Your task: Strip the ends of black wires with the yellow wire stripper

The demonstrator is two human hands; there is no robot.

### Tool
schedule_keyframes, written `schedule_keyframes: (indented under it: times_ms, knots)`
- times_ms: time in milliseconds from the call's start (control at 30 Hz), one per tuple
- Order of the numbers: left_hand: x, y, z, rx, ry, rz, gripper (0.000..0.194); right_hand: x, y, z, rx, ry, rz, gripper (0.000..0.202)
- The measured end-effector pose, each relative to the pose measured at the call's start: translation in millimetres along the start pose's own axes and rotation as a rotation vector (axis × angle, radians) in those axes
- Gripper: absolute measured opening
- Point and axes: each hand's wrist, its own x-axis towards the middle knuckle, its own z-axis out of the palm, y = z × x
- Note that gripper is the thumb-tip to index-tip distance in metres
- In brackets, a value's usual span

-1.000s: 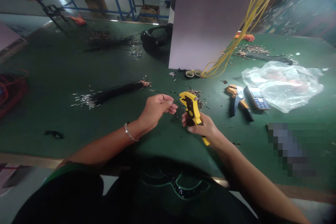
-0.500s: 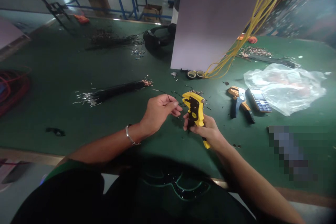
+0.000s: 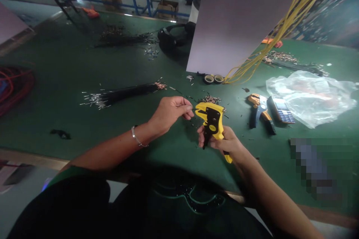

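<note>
My left hand (image 3: 172, 114) pinches a thin black wire (image 3: 181, 94) between thumb and fingers. One end of the wire sticks out to the upper left; the other points at the jaws of a yellow and black wire stripper (image 3: 211, 121). My right hand (image 3: 221, 140) is wrapped around the stripper's handles. Whether the wire's tip lies inside the jaws, I cannot tell. Just behind the tool is a small heap of cut bits (image 3: 210, 99). To the left a bundle of black wires (image 3: 126, 94) lies on the green table (image 3: 92, 127), copper ends toward my hand.
On the right lie an orange and dark blue hand tool (image 3: 259, 110), a keypad phone (image 3: 282, 109) and a clear plastic bag (image 3: 311, 93). Tape rolls (image 3: 213, 78) and hanging yellow wires (image 3: 269, 44) stand by a pale panel (image 3: 235, 18). Red cable (image 3: 17, 86) coils at left.
The stripper and my right hand sit slightly further right and lower. My left hand still pinches the wire, whose free end shows more at the upper left. The whole view has shifted slightly.
</note>
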Motion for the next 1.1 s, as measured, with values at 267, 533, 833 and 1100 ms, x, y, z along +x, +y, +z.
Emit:
schedule_keyframes:
  times_ms: [267,533,833,1100]
  knots:
    - [2.0,3.7,-5.4,-0.029,-0.118,-0.03,0.007,-1.3,-0.2,-0.5,0.075,-0.108,0.002,0.037]
    - [0.3,7.1,-5.8,-0.045,-0.105,-0.046,0.005,-4.7,-3.5,4.6,0.104,-0.085,0.014,0.029]
    - [1.2,7.1,-7.8,-0.026,-0.109,-0.026,0.005,-5.8,-6.7,9.2,0.116,-0.073,0.038,0.023]
    - [1.1,10.3,-7.9,-0.027,-0.127,-0.051,0.003,-5.4,-9.5,14.7,0.151,-0.071,0.049,0.018]
